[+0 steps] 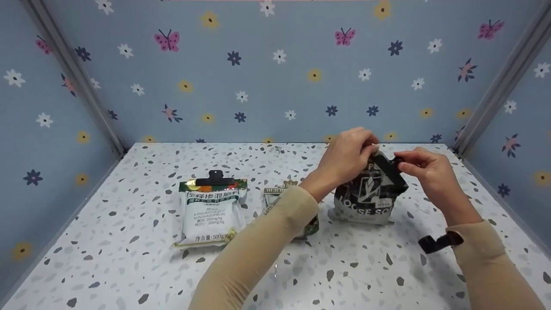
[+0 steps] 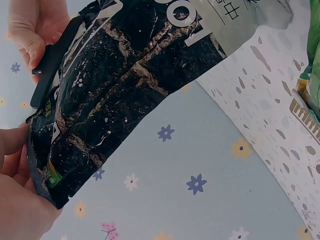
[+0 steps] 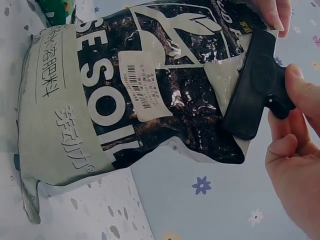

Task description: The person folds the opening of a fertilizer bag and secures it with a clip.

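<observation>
A black and pale grey soil bag (image 1: 363, 196), lettered "LOOSE SO...", stands on the right part of the table. At its top left corner my left hand (image 1: 346, 155) pinches the bag's edge between thumb and fingers. My right hand (image 1: 430, 172) grips the handle of a wide black bag clip (image 3: 250, 85) between thumb and fingers. That clip's long bar lies across the bag's top edge, slanting down toward the right in the head view. In the left wrist view, the left thumb and fingers (image 2: 22, 170) are at the bag's corner, beside the clip's end.
A white fertilizer bag (image 1: 211, 219) with another black clip (image 1: 215, 178) along its top lies at the left. Between the two bags is a smaller green-and-pale bag (image 1: 272, 193), partly hidden by my left forearm. A blue patterned wall (image 1: 275, 94) closes off the back.
</observation>
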`<state>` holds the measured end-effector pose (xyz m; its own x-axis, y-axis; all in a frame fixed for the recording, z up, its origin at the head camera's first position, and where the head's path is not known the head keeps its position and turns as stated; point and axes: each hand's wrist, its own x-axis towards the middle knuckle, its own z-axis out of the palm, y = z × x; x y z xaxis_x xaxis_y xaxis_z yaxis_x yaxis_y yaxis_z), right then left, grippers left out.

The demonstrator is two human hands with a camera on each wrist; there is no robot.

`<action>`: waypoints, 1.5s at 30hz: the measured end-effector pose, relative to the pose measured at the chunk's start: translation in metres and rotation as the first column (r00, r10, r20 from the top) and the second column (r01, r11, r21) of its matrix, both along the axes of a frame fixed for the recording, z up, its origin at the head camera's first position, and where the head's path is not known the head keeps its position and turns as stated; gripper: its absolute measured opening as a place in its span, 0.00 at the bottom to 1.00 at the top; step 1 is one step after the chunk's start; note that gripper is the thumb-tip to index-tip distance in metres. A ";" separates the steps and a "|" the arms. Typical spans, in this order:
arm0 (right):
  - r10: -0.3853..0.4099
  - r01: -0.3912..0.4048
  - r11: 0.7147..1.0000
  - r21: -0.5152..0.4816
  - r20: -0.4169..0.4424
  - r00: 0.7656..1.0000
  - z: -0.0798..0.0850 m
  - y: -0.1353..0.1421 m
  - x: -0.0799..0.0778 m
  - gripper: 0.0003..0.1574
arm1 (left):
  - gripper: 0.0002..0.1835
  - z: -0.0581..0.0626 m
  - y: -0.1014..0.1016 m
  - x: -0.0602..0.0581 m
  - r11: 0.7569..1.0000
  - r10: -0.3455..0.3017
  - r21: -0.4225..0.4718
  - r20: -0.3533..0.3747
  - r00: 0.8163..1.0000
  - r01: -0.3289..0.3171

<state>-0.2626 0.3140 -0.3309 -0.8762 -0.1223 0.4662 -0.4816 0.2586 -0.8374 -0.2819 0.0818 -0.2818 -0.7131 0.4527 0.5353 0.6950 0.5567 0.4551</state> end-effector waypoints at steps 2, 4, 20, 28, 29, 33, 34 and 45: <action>0.029 -0.028 0.999 -0.038 0.024 0.999 -0.002 0.000 0.000 0.17 | 0.07 0.000 0.000 0.000 1.000 -0.003 0.003 -0.001 1.000 0.003; 0.052 -0.049 0.997 -0.063 0.046 0.998 -0.003 0.001 0.000 0.18 | 0.07 0.000 -0.001 0.000 1.000 -0.006 0.004 0.002 1.000 0.006; 0.064 -0.067 0.998 0.009 0.197 0.978 -0.016 0.010 0.003 0.24 | 0.07 -0.005 -0.011 -0.002 0.995 -0.059 0.080 0.060 0.996 0.054; 0.002 -0.050 0.983 0.178 0.261 0.965 -0.029 0.016 0.003 0.21 | 0.08 -0.010 -0.020 -0.004 0.983 -0.111 0.153 0.031 0.993 0.105; 0.003 -0.050 0.984 0.171 0.266 0.964 -0.030 0.016 0.002 0.21 | 0.08 -0.011 -0.022 -0.004 0.982 -0.113 0.157 0.030 0.993 0.106; -0.019 -0.034 0.984 0.173 0.296 0.955 -0.031 0.014 0.002 0.24 | 0.10 -0.015 -0.031 -0.005 0.979 -0.104 0.179 0.054 0.993 0.093; -0.026 -0.032 0.983 0.183 0.304 0.952 -0.031 0.014 0.003 0.25 | 0.11 -0.017 -0.033 -0.004 0.980 -0.098 0.180 0.066 0.993 0.084; -0.035 -0.028 0.984 0.175 0.345 0.938 -0.033 0.014 0.005 0.29 | 0.33 -0.039 -0.058 -0.001 0.997 -0.008 0.074 0.297 0.955 -0.015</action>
